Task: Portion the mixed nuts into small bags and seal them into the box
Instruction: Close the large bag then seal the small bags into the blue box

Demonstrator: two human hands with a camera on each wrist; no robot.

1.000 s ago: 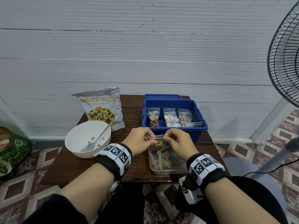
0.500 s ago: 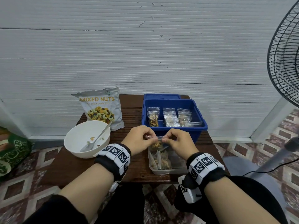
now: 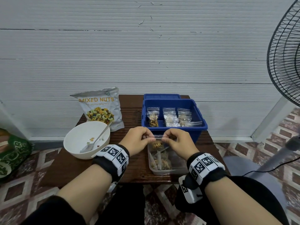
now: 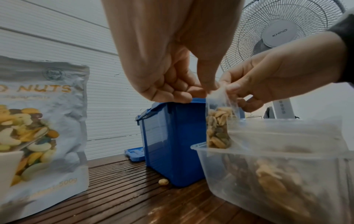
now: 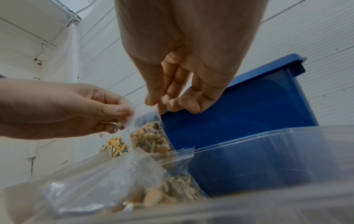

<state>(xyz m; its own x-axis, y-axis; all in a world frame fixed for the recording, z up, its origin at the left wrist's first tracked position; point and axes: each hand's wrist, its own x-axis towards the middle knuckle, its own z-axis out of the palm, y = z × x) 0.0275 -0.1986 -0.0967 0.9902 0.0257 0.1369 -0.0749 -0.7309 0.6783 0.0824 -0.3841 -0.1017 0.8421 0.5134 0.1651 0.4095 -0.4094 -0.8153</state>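
Note:
A small clear bag of nuts (image 3: 157, 144) (image 4: 218, 128) (image 5: 151, 136) hangs over the clear plastic tub (image 3: 168, 171). My left hand (image 3: 139, 140) (image 4: 172, 84) pinches the bag's top at its left end. My right hand (image 3: 177, 142) (image 5: 182, 94) pinches the top at its right end. More filled bags (image 3: 162, 161) lie in the tub. Just behind stands the blue box (image 3: 199, 127) with several filled bags (image 3: 172, 117) upright inside. The mixed nuts pouch (image 3: 100, 108) stands at the back left.
A white bowl (image 3: 78, 143) with a spoon (image 3: 95, 140) and a few nuts sits left of my hands on the brown slatted table (image 3: 133, 168). The blue lid (image 3: 162, 96) lies behind the box. One loose nut (image 4: 163, 181) lies by the box. A standing fan (image 3: 285, 65) is at the right.
My hands have drawn closer together along the bag's top, and the bag has stayed over the tub.

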